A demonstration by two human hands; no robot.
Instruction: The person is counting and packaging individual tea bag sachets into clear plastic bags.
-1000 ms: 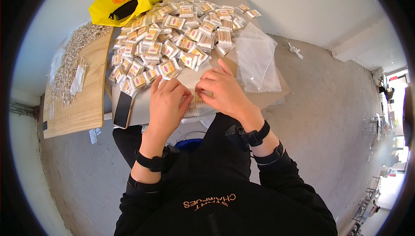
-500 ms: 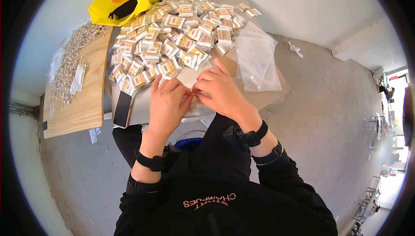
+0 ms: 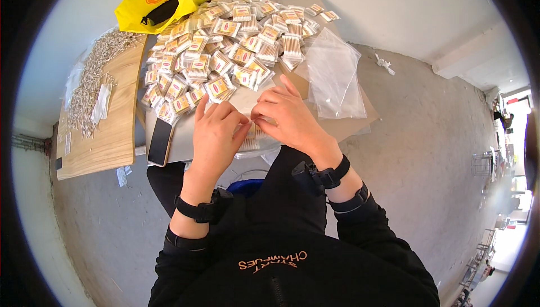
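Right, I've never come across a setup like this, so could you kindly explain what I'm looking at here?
There is no robot: these are a person's bare left hand and right hand, with black bands on the wrists. The view comes from a head-worn fisheye camera, the left of a pair, looking down, so straight edges bend.

On the grey table lie a heap of cotton-swab packets, a phone and clear plastic bags. Loose swabs cover part of a wooden board at the left.

The fingertips of both hands pinch together above another swab packet; whether they grip it is hidden.
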